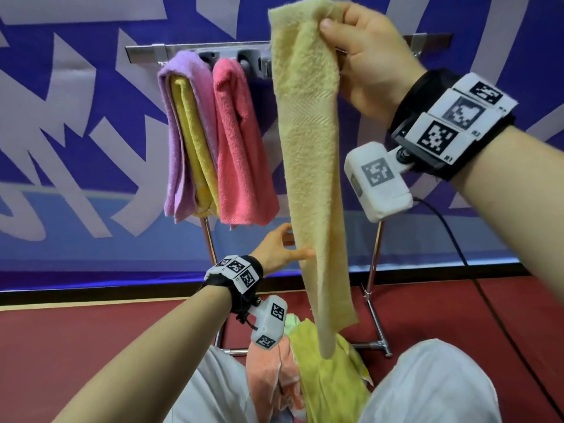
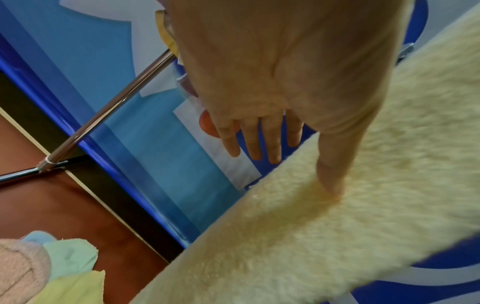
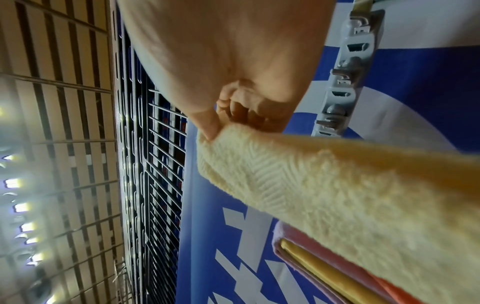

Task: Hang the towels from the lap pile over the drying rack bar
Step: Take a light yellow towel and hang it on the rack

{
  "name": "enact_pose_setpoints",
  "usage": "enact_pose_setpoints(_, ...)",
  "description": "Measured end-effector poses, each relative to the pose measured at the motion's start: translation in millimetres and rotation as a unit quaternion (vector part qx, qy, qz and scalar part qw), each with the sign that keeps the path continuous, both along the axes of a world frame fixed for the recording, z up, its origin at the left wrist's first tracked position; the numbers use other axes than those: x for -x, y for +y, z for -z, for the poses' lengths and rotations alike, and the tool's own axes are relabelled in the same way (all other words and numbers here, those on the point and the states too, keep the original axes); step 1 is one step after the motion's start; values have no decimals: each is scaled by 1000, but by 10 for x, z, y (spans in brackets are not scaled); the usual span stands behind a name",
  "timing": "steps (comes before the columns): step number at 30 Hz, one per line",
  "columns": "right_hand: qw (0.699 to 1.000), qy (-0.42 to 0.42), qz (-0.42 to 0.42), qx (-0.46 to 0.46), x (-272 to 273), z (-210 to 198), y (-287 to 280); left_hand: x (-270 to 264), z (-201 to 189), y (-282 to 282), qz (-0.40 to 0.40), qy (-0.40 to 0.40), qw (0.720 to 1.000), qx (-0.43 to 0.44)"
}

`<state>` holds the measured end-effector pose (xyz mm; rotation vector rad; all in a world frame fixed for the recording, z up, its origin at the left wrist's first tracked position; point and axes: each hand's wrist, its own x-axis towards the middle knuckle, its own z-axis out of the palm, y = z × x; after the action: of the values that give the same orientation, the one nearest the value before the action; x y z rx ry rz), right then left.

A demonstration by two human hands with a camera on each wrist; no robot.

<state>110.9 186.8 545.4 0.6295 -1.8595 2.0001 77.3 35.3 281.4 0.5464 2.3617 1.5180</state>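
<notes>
My right hand point(image 1: 331, 24) is raised in front of the rack bar point(image 1: 143, 53) and pinches the top corner of a pale yellow towel point(image 1: 311, 148), which hangs down long and narrow. The right wrist view shows thumb and curled fingers gripping that towel point(image 3: 337, 195) at its end. Lower down, my left hand point(image 1: 297, 245) is open; its thumb touches the towel point(image 2: 311, 226) and its fingers point(image 2: 275, 152) are straight behind the edge. A purple towel point(image 1: 180, 132) with a yellow one folded inside and a pink towel point(image 1: 241, 141) hang on the bar. The lap pile point(image 1: 329, 383) lies between my knees.
The rack's chrome legs point(image 1: 375, 270) and foot bars stand on the red floor just past my knees. A blue and white banner point(image 1: 76, 148) fills the wall behind. A black cable point(image 1: 476, 285) runs along the floor at right. The bar shows bare metal right of the pink towel.
</notes>
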Motion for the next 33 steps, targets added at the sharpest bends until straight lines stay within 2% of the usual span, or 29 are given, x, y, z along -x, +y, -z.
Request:
enact_pose_setpoints(8,997,37,8,60,57,-102,247,-134,36,41,1,-78,995,-60)
enact_pose_setpoints(11,995,43,64,64,140,-140,345,-151,96,5,-16,-107,991,-77)
enact_pose_setpoints(13,984,62,158,48,243,-114,489,-165,110,-27,-37,-128,986,-103)
enact_pose_setpoints(14,969,70,235,23,281,-79,566,-161,108,-54,-49,-136,983,-113)
enact_pose_setpoints(16,917,53,388,-70,308,56,714,-159,50,-125,-67,-147,979,-125)
enact_pose_setpoints(18,861,-7,461,-215,280,313,818,-145,-44,-188,-73,-144,977,-138)
enact_pose_setpoints(20,812,-109,446,-362,221,679,849,-109,-179,-207,-86,-141,975,-150)
enact_pose_setpoints(21,774,-166,420,-443,185,885,828,-88,-253,-203,-90,-143,973,-158)
enact_pose_setpoints(23,681,-241,323,-611,134,1274,741,-49,-389,-155,-82,-134,974,-163)
enact_pose_setpoints(24,652,-253,264,-664,120,1455,677,-30,-446,-130,-70,-127,977,-155)
enact_pose_setpoints(25,662,-244,220,-674,110,1597,605,-25,-510,-103,-53,-124,980,-143)
enact_pose_setpoints(26,714,-238,179,-633,90,1703,527,-21,-566,-67,-35,-120,984,-128)
enact_pose_setpoints(27,794,-252,138,-536,88,1789,444,-16,-607,-31,-21,-117,987,-104)
enact_pose_setpoints(28,861,-264,99,-423,78,1831,333,-29,-641,5,-4,-113,991,-73)
enact_pose_setpoints(29,902,-279,59,-324,83,1862,213,-46,-663,39,12,-111,993,-45)
enact_pose_setpoints(31,930,-295,-5,-218,57,1868,-8,-79,-679,82,43,-120,992,-1)
enact_pose_setpoints(33,932,-289,-30,-215,64,1905,-155,-132,-709,60,47,-144,988,11)
